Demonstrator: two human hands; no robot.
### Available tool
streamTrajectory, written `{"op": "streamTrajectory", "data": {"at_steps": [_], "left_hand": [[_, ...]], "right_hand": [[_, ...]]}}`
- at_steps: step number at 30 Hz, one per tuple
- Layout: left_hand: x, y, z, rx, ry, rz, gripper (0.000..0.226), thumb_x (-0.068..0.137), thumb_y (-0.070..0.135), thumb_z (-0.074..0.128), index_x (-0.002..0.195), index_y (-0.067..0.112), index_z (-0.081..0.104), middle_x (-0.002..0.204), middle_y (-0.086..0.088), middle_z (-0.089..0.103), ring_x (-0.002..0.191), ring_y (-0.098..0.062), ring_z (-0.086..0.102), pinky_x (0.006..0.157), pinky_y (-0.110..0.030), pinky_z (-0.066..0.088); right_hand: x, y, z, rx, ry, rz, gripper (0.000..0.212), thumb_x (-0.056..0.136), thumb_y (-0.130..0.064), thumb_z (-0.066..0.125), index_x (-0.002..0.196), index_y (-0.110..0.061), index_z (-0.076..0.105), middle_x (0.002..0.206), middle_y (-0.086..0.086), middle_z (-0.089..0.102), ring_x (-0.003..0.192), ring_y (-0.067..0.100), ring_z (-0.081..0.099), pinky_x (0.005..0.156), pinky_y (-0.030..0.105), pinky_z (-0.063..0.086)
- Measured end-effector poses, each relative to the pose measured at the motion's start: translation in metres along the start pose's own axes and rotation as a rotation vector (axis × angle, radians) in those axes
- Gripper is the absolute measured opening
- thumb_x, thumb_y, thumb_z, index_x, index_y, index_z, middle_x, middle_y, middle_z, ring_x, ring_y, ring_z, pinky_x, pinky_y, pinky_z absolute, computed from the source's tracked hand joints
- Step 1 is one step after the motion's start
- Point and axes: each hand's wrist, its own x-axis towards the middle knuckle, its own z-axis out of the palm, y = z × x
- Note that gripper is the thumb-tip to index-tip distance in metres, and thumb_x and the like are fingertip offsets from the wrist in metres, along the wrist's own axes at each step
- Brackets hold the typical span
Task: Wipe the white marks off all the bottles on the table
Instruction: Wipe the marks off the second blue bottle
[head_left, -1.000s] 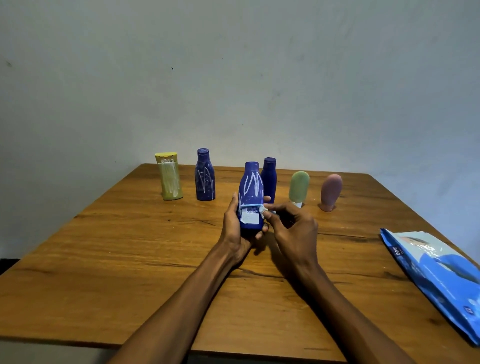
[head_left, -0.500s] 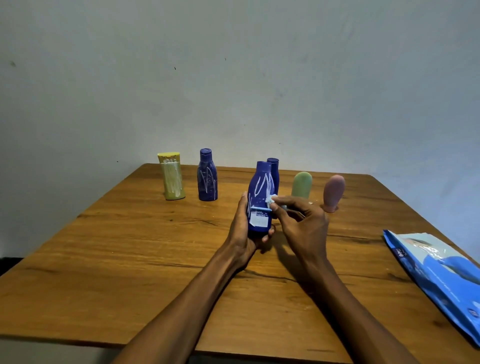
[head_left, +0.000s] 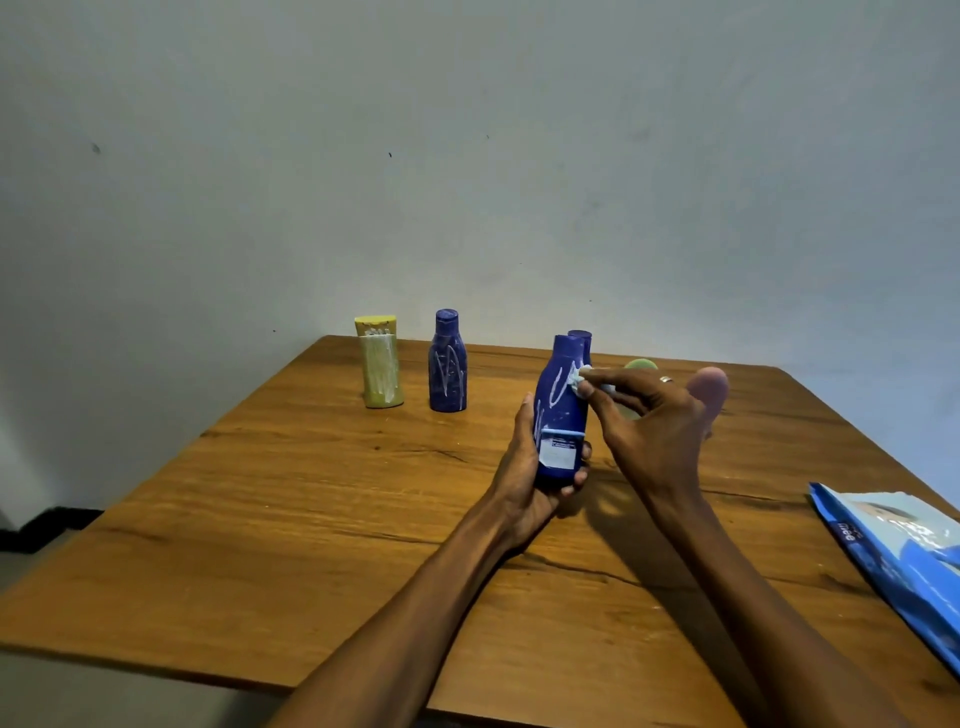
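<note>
My left hand (head_left: 524, 467) grips the lower body of a dark blue bottle (head_left: 563, 410) streaked with white marks and holds it upright above the wooden table (head_left: 311, 519). My right hand (head_left: 649, 426) pinches a small white wipe (head_left: 581, 375) against the bottle's upper right shoulder. At the back left stand a yellow bottle (head_left: 380, 366) and a second blue bottle (head_left: 447, 364), both with white marks. Only the cap of a third blue bottle (head_left: 582, 336) shows behind the held one. A green bottle (head_left: 640, 365) and a pink bottle (head_left: 707, 387) are partly hidden by my right hand.
A blue and white wipes pack (head_left: 904, 561) lies at the table's right edge. A plain wall rises right behind the table. The table's near edge crosses the bottom of the view.
My right hand has slid the wipe up the held bottle from its label band to its shoulder. The bottle has been lifted slightly and shifted right.
</note>
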Motion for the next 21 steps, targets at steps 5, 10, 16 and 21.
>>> {"op": "streamTrajectory", "data": {"at_steps": [5, 10, 16, 21], "left_hand": [[0.005, 0.000, -0.005, -0.097, 0.002, 0.058, 0.072, 0.100, 0.068, 0.031, 0.134, 0.013, 0.061, 0.099, -0.010, 0.063, 0.062, -0.014, 0.053, 0.048, -0.022, 0.039], [0.001, 0.002, 0.001, -0.123, -0.017, 0.018, 0.067, 0.100, 0.068, 0.031, 0.125, 0.013, 0.060, 0.081, -0.005, 0.061, 0.061, -0.013, 0.053, 0.048, -0.021, 0.038], [0.001, 0.001, 0.000, -0.155, -0.020, 0.006, 0.067, 0.100, 0.066, 0.033, 0.132, 0.011, 0.055, 0.083, -0.006, 0.063, 0.061, -0.014, 0.055, 0.047, -0.022, 0.041], [0.001, 0.001, -0.001, -0.184, 0.029, 0.025, 0.064, 0.101, 0.065, 0.035, 0.130, 0.013, 0.058, 0.083, -0.006, 0.064, 0.062, -0.014, 0.056, 0.048, -0.022, 0.041]], "right_hand": [[-0.015, -0.001, -0.006, -0.034, -0.177, 0.093, 0.020, 0.086, -0.009, 0.080, 0.098, -0.024, 0.075, 0.100, -0.004, 0.077, 0.095, 0.000, 0.073, 0.080, 0.015, 0.059], [0.017, -0.011, -0.009, -0.104, -0.170, -0.004, 0.018, 0.087, -0.010, 0.080, 0.103, -0.018, 0.076, 0.103, 0.002, 0.077, 0.096, 0.009, 0.073, 0.078, 0.011, 0.057], [0.043, -0.022, 0.002, -0.153, -0.097, -0.060, 0.018, 0.090, -0.019, 0.079, 0.107, -0.014, 0.079, 0.106, 0.005, 0.077, 0.093, 0.007, 0.071, 0.076, 0.008, 0.055], [0.021, -0.015, -0.002, -0.187, -0.218, 0.010, 0.024, 0.091, -0.018, 0.076, 0.113, -0.010, 0.077, 0.115, 0.010, 0.074, 0.103, 0.014, 0.071, 0.078, 0.008, 0.055]]}}
